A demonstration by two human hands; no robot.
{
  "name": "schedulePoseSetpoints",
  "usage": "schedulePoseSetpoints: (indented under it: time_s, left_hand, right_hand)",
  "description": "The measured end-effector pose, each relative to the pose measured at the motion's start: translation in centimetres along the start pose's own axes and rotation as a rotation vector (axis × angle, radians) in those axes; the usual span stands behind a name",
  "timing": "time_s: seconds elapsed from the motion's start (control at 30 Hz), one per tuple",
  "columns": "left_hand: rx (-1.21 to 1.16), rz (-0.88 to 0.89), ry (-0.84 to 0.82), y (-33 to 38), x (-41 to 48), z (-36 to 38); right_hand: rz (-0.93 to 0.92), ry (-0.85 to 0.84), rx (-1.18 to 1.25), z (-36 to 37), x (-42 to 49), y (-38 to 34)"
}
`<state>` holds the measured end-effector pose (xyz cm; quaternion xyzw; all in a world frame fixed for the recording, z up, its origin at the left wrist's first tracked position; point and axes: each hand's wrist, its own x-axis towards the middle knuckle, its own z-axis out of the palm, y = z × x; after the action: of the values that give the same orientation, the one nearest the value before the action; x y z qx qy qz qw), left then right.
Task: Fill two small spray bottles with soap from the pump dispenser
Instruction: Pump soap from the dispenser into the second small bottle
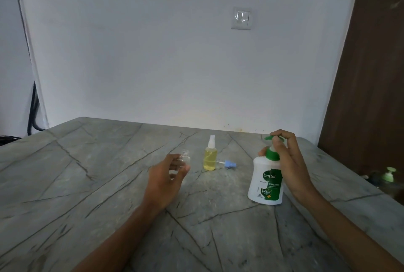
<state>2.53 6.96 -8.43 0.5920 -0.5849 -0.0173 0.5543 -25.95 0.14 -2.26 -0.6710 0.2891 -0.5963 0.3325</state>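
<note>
On the grey marble-patterned table (87, 173), the left hand (168, 175) grips one clear, uncapped small bottle (184, 158). A second small bottle (210, 160), yellow-filled and white-capped, stands beside one loose blue sprayer cap (229, 164). The right hand (286, 158) curls around the green pump of one white soap dispenser (265, 181).

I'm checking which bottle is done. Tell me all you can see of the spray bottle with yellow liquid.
The yellow spray bottle is small, clear, plastic-looking, filled to its shoulder with pale yellow liquid, white spray head fitted. It stands upright and unheld on the grey veined table. A blue spray head lies just right of it; contact unclear.
</note>
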Motion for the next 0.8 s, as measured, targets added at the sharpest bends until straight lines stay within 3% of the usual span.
schedulePoseSetpoints:
  time_s: [0.4, 0.5, 0.67, 0.8]
  left_hand:
    - [-0.006, 0.009, -0.01, -0.2, 0.0, 0.1]
    - [-0.011, 0.023, -0.007, -0.2, 0.0, 0.1]
    - [-0.03, 0.034, 0.01, -0.1, 0.0, 0.2]
    - [-0.043, 0.053, 0.001, 0.3, -0.1, 0.2]
  right_hand:
    - [-0.116, 0.196, -0.246, 1.4, 0.5, 0.8]
    - [-0.17, 0.159, -0.303, 1.1, 0.2, 1.4]
    - [-0.164, -0.052, -0.367, -0.7, -0.3, 2.6]
    - [-0.174, -0.075, -0.423, -1.0, 0.0, 3.1]
